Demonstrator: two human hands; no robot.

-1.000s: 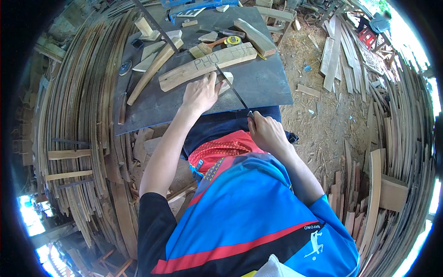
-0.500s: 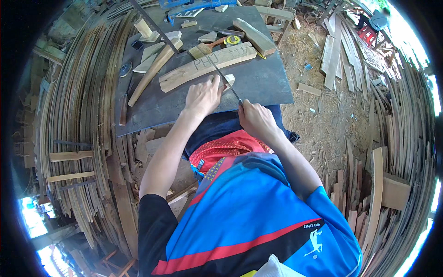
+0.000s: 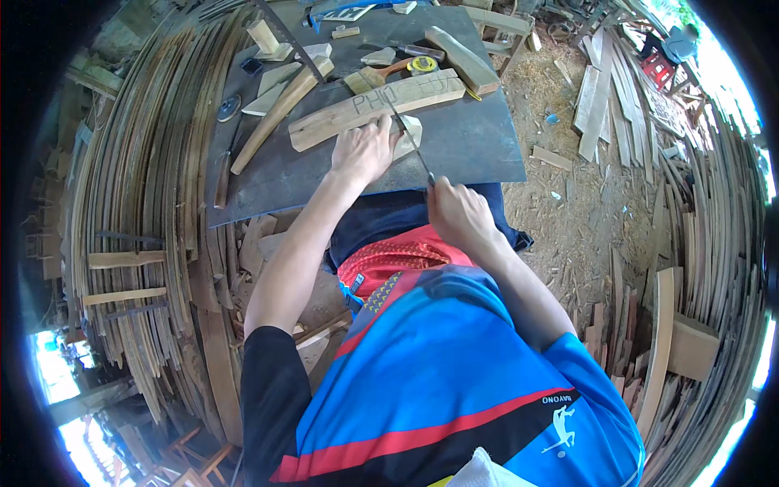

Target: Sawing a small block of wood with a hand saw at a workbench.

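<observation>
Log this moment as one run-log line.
left hand: pressing small wood piece | right hand: gripping thin file | surface: dark worktable

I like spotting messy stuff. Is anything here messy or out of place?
Yes: sawdust and wood offcuts litter the ground right of the dark work table. On it, the left hand presses a small wood piece while the right hand holds a thin file.

Plank [image 3: 377, 109] on table [image 3: 479, 146], behind hands [image 3: 410, 183]
</observation>
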